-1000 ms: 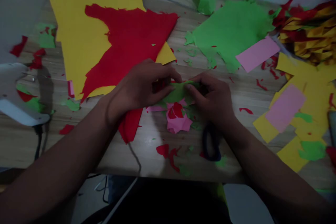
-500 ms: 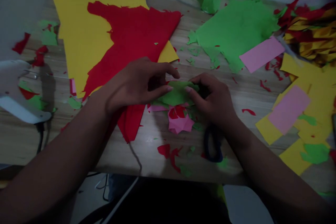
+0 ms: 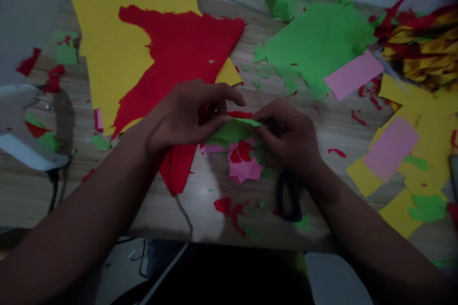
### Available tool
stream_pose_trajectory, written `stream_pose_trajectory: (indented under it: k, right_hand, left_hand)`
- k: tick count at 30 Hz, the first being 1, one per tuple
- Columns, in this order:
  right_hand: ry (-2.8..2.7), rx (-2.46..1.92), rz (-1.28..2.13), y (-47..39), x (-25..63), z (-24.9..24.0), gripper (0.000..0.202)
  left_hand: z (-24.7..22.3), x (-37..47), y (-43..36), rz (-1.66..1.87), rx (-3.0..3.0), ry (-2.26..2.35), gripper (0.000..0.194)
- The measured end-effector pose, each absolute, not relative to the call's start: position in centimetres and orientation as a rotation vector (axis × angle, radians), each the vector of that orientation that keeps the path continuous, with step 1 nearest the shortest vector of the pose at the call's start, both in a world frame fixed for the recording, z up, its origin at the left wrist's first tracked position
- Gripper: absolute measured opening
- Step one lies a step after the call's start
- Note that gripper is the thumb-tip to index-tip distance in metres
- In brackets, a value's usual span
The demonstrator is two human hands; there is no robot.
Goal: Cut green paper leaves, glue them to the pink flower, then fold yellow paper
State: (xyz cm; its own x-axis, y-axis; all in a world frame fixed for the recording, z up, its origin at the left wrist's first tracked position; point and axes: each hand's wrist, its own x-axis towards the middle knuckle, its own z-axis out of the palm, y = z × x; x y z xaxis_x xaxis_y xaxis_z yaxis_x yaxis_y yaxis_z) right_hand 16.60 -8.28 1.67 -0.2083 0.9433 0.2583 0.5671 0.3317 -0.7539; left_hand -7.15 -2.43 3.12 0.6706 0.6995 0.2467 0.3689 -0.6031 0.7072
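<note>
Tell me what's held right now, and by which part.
Green paper piece: the right hand pinches its right end; the left hand has its thumb at the left end, grip unclear.

The right hand (image 3: 290, 132) pinches a green paper piece (image 3: 238, 128) whose left end touches the left hand (image 3: 191, 112). On the counter (image 3: 318, 236) lie a pink star (image 3: 246, 172) and a dark looped handle (image 3: 291, 218).

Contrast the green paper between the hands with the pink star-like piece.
The green paper is pinched by the right hand; no finger touches the pink piece. The green paper looks plain; the pink piece has red at its middle. The pink piece is pointed; the green paper is broader. Both look bent, not flat.
</note>
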Motion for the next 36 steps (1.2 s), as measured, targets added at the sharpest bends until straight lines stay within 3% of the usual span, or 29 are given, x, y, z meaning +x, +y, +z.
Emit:
stream_pose_trajectory:
  k: [4, 9, 17, 26, 31, 36]
  right_hand:
    - [-1.901, -1.333, 0.686, -8.3, 16.6, 1.6, 0.012]
    - [-1.898, -1.359, 0.704, -8.3, 16.6, 1.6, 0.012]
    - [-1.847, -1.411, 0.710, -8.1, 16.7, 1.5, 0.011]
    - [-1.895, -1.410, 0.663, -8.3, 16.5, 1.6, 0.008]
    - [-1.904, -1.423, 0.630, -8.2, 16.5, 1.7, 0.011]
    - [-1.895, -1.411, 0.657, -8.3, 16.5, 1.8, 0.012]
  left_hand:
    - [2.7, -7.2, -2.1, 0.613, 2.250, 0.813, 0.037]
    - [3.4, -6.8, -2.2, 0.884, 2.499, 0.709, 0.022]
    - [4.3, -5.8, -5.2, 0.743, 2.909, 0.696, 0.035]
    - [3.8, -6.2, -9.2, 0.782, 2.673, 1.117, 0.031]
    - [3.2, -5.7, -9.2, 0.690, 2.691, 1.088, 0.007]
    - [2.8, -5.7, -9.2, 0.719, 2.633, 1.119, 0.020]
